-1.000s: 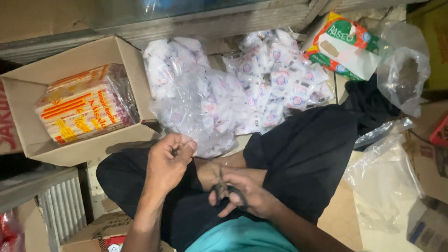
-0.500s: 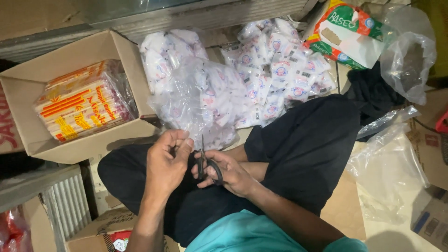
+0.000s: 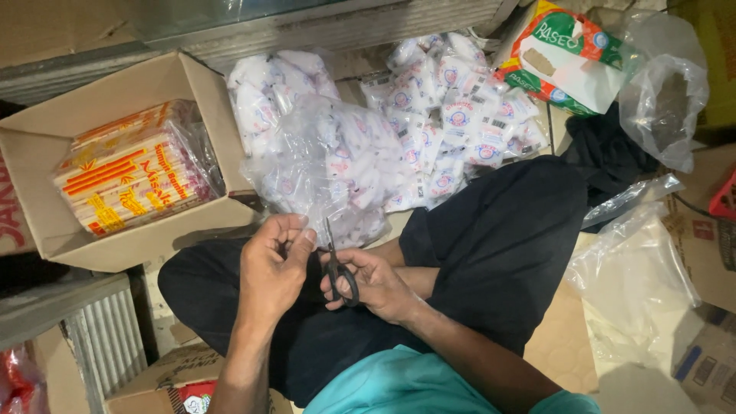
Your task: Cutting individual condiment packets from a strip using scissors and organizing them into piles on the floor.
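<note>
Over the crossed legs, the right hand (image 3: pixel 376 282) gripped black-handled scissors (image 3: pixel 337 264), fingers curled through the loops, blades pointing up. The left hand (image 3: pixel 274 264) pinched the near edge of a clear plastic bag of white sachets (image 3: pixel 330 165), thumb pressed against fingertips just beside the blades. A slip there could nick the left fingers or slit a sachet. Whether the blades were parted was hard to tell. Farther off, the cardboard box (image 3: pixel 46 222) hid its packet's lower side.
</note>
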